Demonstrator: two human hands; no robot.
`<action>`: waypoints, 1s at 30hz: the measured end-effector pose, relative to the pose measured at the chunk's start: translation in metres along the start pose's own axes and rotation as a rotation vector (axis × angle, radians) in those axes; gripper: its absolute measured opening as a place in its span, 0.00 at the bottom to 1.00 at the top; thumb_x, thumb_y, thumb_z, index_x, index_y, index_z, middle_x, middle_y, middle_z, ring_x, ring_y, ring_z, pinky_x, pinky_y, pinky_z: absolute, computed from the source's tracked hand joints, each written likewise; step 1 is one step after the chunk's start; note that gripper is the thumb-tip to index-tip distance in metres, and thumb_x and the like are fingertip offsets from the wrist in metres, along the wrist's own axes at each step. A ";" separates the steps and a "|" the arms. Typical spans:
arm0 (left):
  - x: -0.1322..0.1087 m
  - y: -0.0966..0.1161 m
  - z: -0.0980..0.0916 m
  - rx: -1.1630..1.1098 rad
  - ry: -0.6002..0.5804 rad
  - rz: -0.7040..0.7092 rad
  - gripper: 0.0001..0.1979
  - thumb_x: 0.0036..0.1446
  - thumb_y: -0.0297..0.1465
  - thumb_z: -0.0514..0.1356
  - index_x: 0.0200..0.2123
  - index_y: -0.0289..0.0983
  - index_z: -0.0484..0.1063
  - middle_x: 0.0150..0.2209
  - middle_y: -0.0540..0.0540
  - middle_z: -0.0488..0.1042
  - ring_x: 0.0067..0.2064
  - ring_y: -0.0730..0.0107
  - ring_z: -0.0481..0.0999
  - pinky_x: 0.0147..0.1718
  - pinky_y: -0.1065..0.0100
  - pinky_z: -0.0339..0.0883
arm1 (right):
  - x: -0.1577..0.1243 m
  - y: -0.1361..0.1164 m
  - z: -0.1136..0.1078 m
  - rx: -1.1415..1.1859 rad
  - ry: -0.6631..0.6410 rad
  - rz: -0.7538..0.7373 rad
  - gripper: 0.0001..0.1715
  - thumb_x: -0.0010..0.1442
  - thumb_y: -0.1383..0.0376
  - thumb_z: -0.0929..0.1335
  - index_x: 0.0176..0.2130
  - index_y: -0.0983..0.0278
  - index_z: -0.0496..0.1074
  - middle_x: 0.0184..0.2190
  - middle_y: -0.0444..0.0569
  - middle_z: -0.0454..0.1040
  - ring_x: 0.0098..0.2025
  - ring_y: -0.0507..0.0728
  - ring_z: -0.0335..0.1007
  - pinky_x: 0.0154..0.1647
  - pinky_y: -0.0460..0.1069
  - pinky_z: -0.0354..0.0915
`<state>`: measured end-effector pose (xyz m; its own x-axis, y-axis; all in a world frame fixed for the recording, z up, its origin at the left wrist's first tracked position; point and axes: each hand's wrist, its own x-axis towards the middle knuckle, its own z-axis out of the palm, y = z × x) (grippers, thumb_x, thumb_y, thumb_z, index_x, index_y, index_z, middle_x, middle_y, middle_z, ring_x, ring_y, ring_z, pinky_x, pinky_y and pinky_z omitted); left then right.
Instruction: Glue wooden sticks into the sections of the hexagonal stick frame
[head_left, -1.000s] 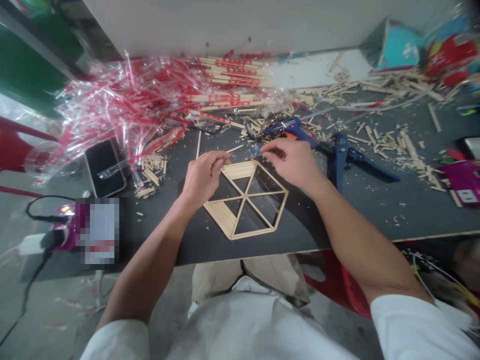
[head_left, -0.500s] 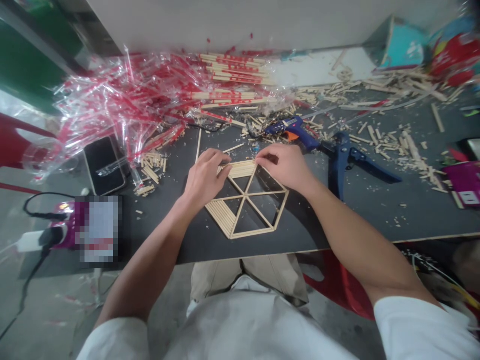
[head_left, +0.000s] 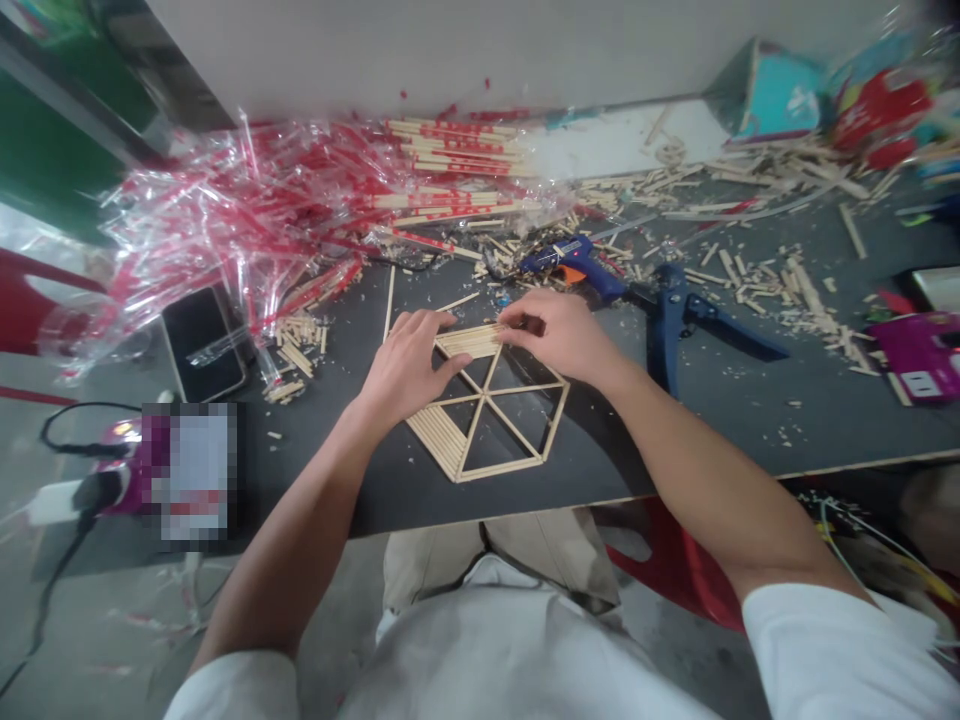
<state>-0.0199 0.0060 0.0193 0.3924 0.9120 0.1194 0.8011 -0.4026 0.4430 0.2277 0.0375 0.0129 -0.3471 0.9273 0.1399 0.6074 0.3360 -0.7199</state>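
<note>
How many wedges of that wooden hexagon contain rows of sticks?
2: the far wedge and the near-left wedge. The left hand hides part of the hexagon, so more may exist.

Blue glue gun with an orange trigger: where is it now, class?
In the head view, the glue gun lies right of centre, beyond the right hand and left of the dark-blue two-handled tool.

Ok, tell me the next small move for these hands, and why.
Probably a gentle press on the far row of sticks in the hexagonal frame, to snug them: the left hand is at the row's left end and the right hand at its right, so both ends seem steadied.
</note>
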 end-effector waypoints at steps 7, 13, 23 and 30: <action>0.001 0.001 0.004 0.005 0.029 -0.002 0.18 0.65 0.36 0.67 0.54 0.37 0.71 0.52 0.40 0.78 0.55 0.51 0.75 0.57 0.51 0.70 | 0.002 0.004 0.010 -0.007 0.080 0.069 0.06 0.62 0.68 0.73 0.35 0.61 0.83 0.38 0.50 0.85 0.39 0.60 0.79 0.46 0.54 0.70; 0.000 0.001 0.006 -0.012 0.071 0.014 0.19 0.65 0.35 0.66 0.56 0.36 0.69 0.58 0.36 0.73 0.59 0.51 0.74 0.60 0.50 0.70 | 0.000 0.003 0.007 0.038 0.222 0.118 0.09 0.68 0.62 0.69 0.37 0.60 0.79 0.27 0.48 0.80 0.29 0.58 0.77 0.39 0.53 0.70; 0.000 0.006 0.005 -0.046 0.047 -0.016 0.21 0.63 0.37 0.68 0.55 0.38 0.69 0.57 0.38 0.73 0.61 0.49 0.72 0.61 0.47 0.68 | -0.002 -0.006 -0.007 -0.133 0.034 0.130 0.11 0.66 0.63 0.70 0.30 0.60 0.75 0.26 0.48 0.79 0.30 0.60 0.75 0.40 0.54 0.67; 0.000 -0.009 0.002 -0.101 -0.057 0.070 0.44 0.47 0.43 0.79 0.62 0.39 0.66 0.64 0.34 0.68 0.68 0.42 0.67 0.68 0.43 0.61 | -0.008 -0.007 -0.010 -0.139 -0.046 0.123 0.10 0.67 0.69 0.66 0.39 0.61 0.77 0.35 0.52 0.82 0.36 0.61 0.78 0.41 0.54 0.68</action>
<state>-0.0261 0.0099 0.0135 0.4729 0.8750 0.1034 0.7224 -0.4522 0.5232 0.2337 0.0290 0.0230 -0.2948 0.9553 0.0227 0.7389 0.2430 -0.6285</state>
